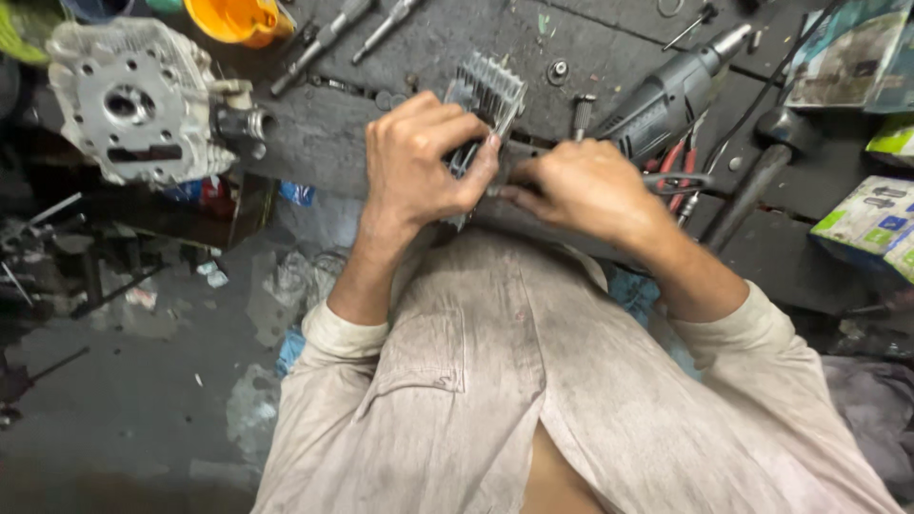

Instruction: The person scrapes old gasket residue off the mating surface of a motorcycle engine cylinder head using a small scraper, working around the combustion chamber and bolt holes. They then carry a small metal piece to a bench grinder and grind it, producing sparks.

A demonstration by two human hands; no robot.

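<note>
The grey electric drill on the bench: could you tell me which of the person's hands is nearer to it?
Right. The right hand lies just beside the drill, under its body; the left hand grips the finned metal part, further off.

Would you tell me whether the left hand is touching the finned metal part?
Touching: the head view shows the left hand wrapped around the finned metal part.
</note>
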